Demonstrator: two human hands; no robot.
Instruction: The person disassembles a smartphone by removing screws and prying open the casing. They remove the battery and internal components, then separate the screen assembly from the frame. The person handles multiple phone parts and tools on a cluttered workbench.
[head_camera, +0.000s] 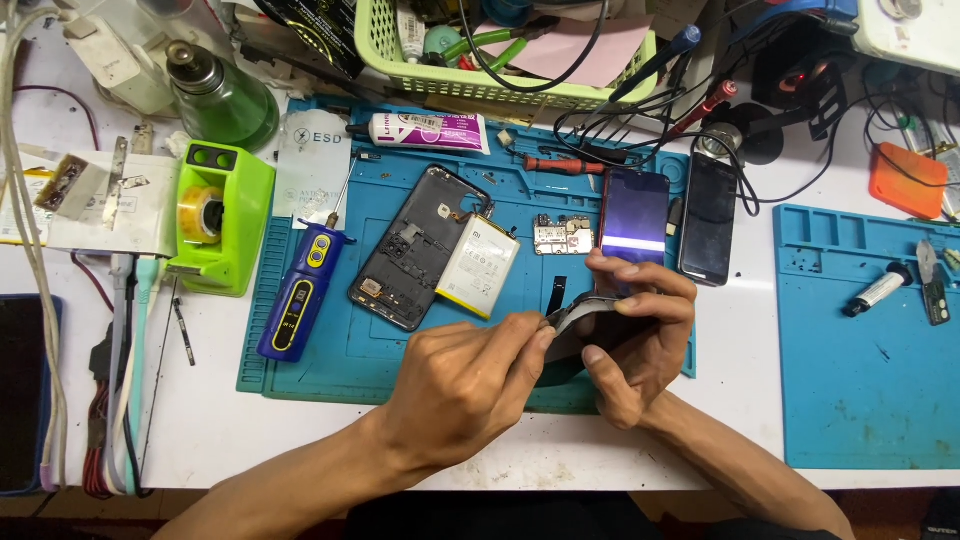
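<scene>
Hands meet at lower centre of frame over blue mat (330, 370). Right hand (640, 335) grasps dark phone back cover (590, 325), tilted on edge. Left hand (465, 385) pinches cover's left edge with fingertips. Opened phone frame (400, 255) with battery (478, 265) lies upper left of hands; blue electric screwdriver (298, 295) further left.

Blue silicone work mat (400, 360) showing under the parts; a second blue mat (870, 400) lying to the right on the white table (200, 420). Lime-green tape dispenser (222, 215) sitting beside a blue-and-yellow electric screwdriver (300, 290). Dark grey phone shell (405, 250) carrying a white battery (478, 265) with yellow edging. Green glass bottle (225, 100), pale green basket (480, 80), white-and-magenta glue tube (430, 132), orange pad (905, 180), dark purple-black phone screen (633, 215) showing one pale band.
</scene>
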